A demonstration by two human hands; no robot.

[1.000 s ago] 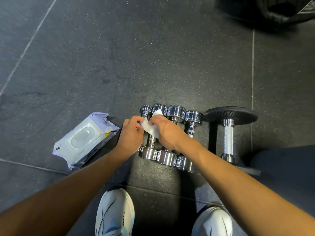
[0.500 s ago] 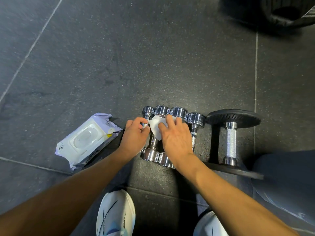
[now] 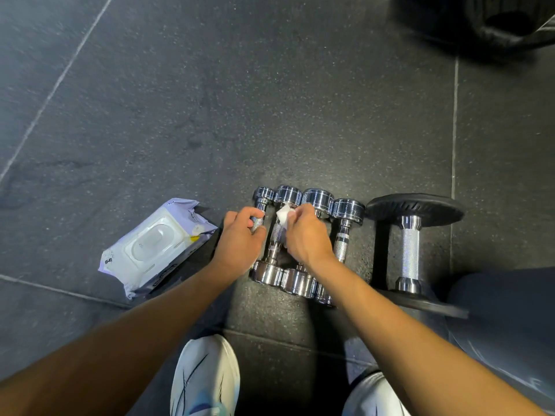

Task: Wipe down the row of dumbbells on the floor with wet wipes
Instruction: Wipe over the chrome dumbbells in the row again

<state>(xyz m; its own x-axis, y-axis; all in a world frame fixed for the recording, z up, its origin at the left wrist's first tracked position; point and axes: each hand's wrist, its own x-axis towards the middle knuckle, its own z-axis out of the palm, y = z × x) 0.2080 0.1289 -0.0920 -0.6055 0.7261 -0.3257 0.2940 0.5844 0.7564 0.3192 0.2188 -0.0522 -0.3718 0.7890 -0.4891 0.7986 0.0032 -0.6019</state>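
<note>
Both busy: grips first dumbbell (image 3: 263,194) with left hand (image 3: 240,244), pinches wipe (image 3: 283,217) on second dumbbell (image 3: 289,194) with right hand (image 3: 306,238). Long axes pointing away.

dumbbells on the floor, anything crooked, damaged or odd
Nothing stands out. The four chrome dumbbells lie side by side, the black-plated dumbbell parallel beside them. The left hand grips the leftmost dumbbell, the right hand holds the wipe. The wipes pack lies angled.
</note>
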